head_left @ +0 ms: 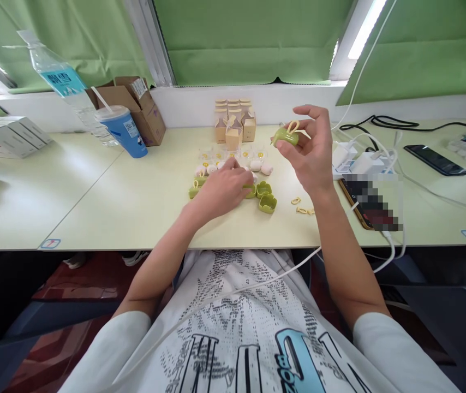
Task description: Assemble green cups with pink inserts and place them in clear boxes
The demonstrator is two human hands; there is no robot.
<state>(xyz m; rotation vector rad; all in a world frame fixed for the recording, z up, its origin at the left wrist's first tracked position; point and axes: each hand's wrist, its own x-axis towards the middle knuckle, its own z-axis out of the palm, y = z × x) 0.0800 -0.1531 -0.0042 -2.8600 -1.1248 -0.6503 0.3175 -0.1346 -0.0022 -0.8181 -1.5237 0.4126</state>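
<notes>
Raised above the table's right part, my right hand pinches a small green cap with a yellow loop on top. My left hand reaches low into the small parts, its fingers bent down and closed; what they hold, if anything, is hidden. Beside its fingertips lie pinkish-white rounded pieces. Just right of the left hand sit scalloped green cups, their hollows facing up. Other green pieces with yellow loops lie left of it. Loose yellow loops rest below my right hand.
Small beige boxes stand at the back, behind clear packs with yellow dots. Left are a blue cup, a bottle and a carton. Right are phones, chargers and cables. A white cord crosses my lap.
</notes>
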